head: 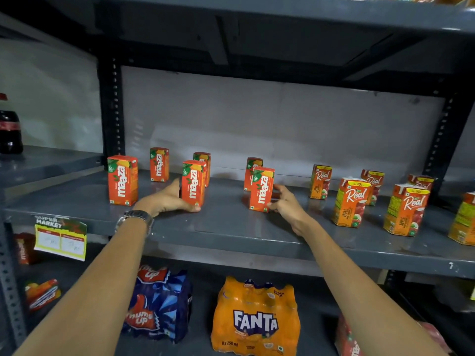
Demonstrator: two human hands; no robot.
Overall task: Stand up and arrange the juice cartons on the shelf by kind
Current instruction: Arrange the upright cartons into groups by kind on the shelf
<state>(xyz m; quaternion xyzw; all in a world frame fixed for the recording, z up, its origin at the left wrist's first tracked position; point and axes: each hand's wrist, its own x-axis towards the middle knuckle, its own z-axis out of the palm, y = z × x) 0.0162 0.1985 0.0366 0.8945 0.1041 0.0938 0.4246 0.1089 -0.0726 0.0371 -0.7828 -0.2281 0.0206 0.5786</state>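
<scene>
Hands on shelf (pixel 231 227): left hand (pixel 167 199) grips an upright mango carton (pixel 193 182), right hand (pixel 285 201) grips another (pixel 261 189). Apple cartons (pixel 350 201) stand w/ gaps at right.

Both arms reach forward, left hand (pixel 168 199) and right hand (pixel 288 204) each curled, fingers bent inward.

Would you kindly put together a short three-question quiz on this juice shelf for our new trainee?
1. True or false: the Maaza cartons stand left of the Real apple cartons.
2. What does the left hand touch? A) a Fanta pack B) a Maaza carton C) a price tag
3. Fill in: the pack on the shelf below reads ____.

Key: 1 true. 2 B; the right hand touches another Maaza carton. 3 Fanta.
</scene>
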